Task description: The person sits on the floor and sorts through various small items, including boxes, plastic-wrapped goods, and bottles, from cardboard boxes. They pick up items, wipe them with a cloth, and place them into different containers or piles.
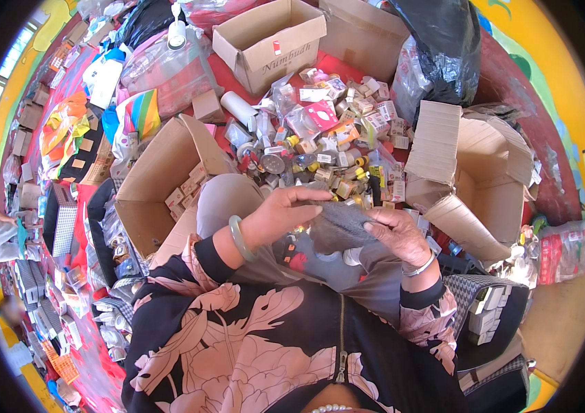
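The cloth (342,226), a thin grey piece that may be mesh, is held up above the person's lap, between the two hands and just short of the heap of small boxes (379,122) and bottles (362,163). Right hand (402,235): grip closed on the right end of the cloth, thumb on top, the other fingers mostly hidden. Left hand (273,219): fingers extended at the opposite end, thumb apart; from where I stand, I cannot tell whether it pinches the edge. Handling: the cloth should be very light, limp and unbreakable, with little risk of slipping, though a fine weave could snag. Take hold at opposite ends, thumb over fingers, with light tension; held at one end only, it would probably sag or fold.
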Available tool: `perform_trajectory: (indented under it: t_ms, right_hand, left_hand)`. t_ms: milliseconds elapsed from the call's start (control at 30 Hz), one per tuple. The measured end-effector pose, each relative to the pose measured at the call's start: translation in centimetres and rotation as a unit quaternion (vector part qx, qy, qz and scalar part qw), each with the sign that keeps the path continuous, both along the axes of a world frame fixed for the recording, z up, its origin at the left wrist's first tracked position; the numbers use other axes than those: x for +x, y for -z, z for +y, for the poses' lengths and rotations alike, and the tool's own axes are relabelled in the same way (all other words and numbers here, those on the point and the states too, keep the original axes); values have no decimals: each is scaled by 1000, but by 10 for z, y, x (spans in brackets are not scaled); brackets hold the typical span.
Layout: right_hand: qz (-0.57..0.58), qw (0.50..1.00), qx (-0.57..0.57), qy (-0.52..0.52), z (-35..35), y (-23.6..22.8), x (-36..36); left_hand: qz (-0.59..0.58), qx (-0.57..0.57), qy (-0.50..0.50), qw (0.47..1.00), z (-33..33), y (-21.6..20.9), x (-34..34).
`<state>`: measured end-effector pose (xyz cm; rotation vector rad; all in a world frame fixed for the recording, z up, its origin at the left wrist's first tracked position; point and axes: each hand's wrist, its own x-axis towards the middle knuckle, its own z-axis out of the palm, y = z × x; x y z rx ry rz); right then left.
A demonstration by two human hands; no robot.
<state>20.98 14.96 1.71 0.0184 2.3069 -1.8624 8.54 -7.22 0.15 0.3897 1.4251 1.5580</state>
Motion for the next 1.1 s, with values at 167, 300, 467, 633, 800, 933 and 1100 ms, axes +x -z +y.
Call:
perform_trajectory:
  t_ms: [167,300,467,633,800,933,1100]
  right_hand:
    - [96,959,264,-42,8,8,-5]
    - [-31,965,-223,137,-9,31,-2]
    - [90,745,-659,55,-5,48,55]
    - [153,752,-623,155,70,86,104]
    - [71,825,-301,474,137,75,110]
    - [-75,819,-106,559,164,127,126]
    - [-118,823,-31,554,160,151,125]
  left_hand:
    - [334,154,9,930,-1,-32,33]
    - [479,202,173,837,22,-36,60]
    - [482,185,312,798,58,-47,69]
    - [489,168,341,785,57,-32,70]
    - [532,-11,467,706,56,10,-6]
    - [584,-182,401,682,77,14,-97]
    - [607,-295,348,650,120,74,-163]
